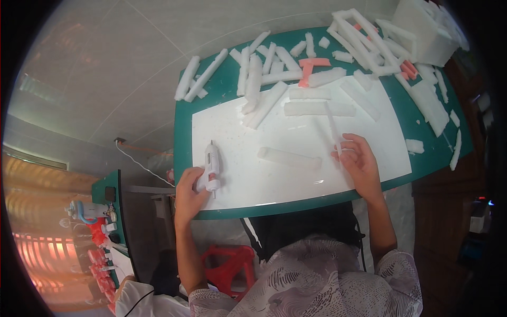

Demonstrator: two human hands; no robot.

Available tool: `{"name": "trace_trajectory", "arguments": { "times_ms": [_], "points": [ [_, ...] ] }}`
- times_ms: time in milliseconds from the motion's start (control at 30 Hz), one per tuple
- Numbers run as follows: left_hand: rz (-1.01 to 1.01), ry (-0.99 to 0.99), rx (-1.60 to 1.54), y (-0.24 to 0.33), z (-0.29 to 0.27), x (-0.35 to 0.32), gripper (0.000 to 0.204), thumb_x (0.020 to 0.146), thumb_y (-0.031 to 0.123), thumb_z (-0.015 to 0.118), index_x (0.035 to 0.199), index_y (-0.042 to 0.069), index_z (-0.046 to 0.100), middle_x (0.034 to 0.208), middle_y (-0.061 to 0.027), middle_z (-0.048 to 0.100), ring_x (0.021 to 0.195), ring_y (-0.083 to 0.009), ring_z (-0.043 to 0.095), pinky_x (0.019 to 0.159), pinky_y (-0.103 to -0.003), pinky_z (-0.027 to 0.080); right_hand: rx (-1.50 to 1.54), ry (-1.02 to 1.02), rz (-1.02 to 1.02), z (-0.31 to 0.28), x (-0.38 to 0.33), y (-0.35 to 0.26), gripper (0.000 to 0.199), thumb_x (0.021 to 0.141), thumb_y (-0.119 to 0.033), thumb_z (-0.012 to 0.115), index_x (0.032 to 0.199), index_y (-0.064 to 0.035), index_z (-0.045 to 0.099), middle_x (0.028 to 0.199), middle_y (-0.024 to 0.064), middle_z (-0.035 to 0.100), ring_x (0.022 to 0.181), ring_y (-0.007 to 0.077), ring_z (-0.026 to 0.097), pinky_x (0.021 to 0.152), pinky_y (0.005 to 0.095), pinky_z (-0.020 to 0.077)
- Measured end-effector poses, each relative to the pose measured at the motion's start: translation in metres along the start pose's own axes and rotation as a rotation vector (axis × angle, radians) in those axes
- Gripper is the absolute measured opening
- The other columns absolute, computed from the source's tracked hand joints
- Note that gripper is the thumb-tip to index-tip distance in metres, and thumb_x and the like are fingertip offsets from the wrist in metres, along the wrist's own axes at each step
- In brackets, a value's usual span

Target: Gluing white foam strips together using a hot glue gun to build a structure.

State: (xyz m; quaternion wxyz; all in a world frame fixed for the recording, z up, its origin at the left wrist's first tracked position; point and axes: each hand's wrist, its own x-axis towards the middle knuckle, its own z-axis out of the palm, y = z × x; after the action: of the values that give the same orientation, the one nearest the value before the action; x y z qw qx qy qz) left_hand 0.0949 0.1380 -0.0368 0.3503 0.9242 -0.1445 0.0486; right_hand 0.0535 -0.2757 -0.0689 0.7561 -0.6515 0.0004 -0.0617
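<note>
My left hand (189,191) is closed around the handle side of a white hot glue gun (212,161), at the left of a white board (248,185). The gun's nozzle points away from me. My right hand (359,165) pinches a thin, whitish glue stick (331,122) between thumb and fingers; the stick slants up and is slightly blurred. Between my hands a white foam strip (290,158) lies on the board. Farther back, two more foam strips (319,109) lie one behind the other.
Many foam pieces (253,79) and pink T-shaped piece (306,71) cover the green table's (182,132) far side. A foam frame (364,42) and a white foam block (428,31) stand far right. A red stool (229,269) is below; a second table (113,211) stands left.
</note>
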Motion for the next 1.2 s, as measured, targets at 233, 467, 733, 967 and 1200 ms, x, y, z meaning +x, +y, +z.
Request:
{"name": "trace_trajectory", "arguments": {
  "times_ms": [233,467,733,967,1200],
  "points": [
    [0.035,-0.127,0.098,0.000,-0.007,-0.002,0.047,0.074,-0.004,0.065,0.121,-0.001,0.060,0.128,-0.0165,0.055,0.112,-0.0301,0.057,0.094,-0.035,0.048,-0.386,0.073,-0.115,-0.003,-0.003,-0.023,0.028,0.090,-0.005,0.065,0.117,0.0030,0.061,0.110,0.0138,0.067,0.102,0.0209,0.065,0.094,0.0315,0.0499],
    [-0.020,0.023,0.056,0.023,0.004,-0.018,0.042,0.079,-0.003,0.061,0.121,0.002,0.060,0.133,-0.0187,0.052,0.117,-0.0334,0.054,0.098,-0.040,0.045,-0.661,0.064,-0.234,0.001,0.002,-0.031,0.025,0.086,-0.006,0.068,0.110,-0.0009,0.067,0.109,0.0163,0.068,0.098,0.0301,0.067,0.091,0.0348,0.0515],
    [0.179,0.276,-0.115,0.077,0.091,0.021,0.029,0.086,-0.002,0.056,0.115,-0.002,0.057,0.116,-0.0208,0.059,0.108,-0.0368,0.058,0.094,-0.040,0.046,-0.910,-0.097,-0.475,0.031,0.004,-0.026,0.024,0.085,-0.006,0.069,0.109,-0.0028,0.067,0.112,0.0175,0.065,0.107,0.0358,0.062,0.094,0.0406,0.0504],
    [-0.026,0.116,-0.248,0.079,0.114,0.039,0.038,0.086,-0.001,0.059,0.124,0.000,0.054,0.114,-0.0194,0.061,0.100,-0.0321,0.061,0.086,-0.037,0.051,-0.982,-0.198,-0.583,0.047,0.011,-0.022,0.026,0.082,-0.006,0.069,0.108,-0.0031,0.066,0.109,0.0167,0.064,0.110,0.0356,0.060,0.094,0.0419,0.0502],
    [-0.095,0.118,-0.212,0.078,0.119,0.040,0.038,0.087,0.003,0.062,0.125,0.003,0.056,0.109,-0.0176,0.062,0.096,-0.0311,0.061,0.083,-0.038,0.050,-1.027,-0.268,-0.607,0.054,0.018,-0.020,0.026,0.082,-0.006,0.069,0.107,-0.0012,0.063,0.107,0.0167,0.063,0.109,0.0355,0.059,0.093,0.0419,0.0497]
  ]
}}
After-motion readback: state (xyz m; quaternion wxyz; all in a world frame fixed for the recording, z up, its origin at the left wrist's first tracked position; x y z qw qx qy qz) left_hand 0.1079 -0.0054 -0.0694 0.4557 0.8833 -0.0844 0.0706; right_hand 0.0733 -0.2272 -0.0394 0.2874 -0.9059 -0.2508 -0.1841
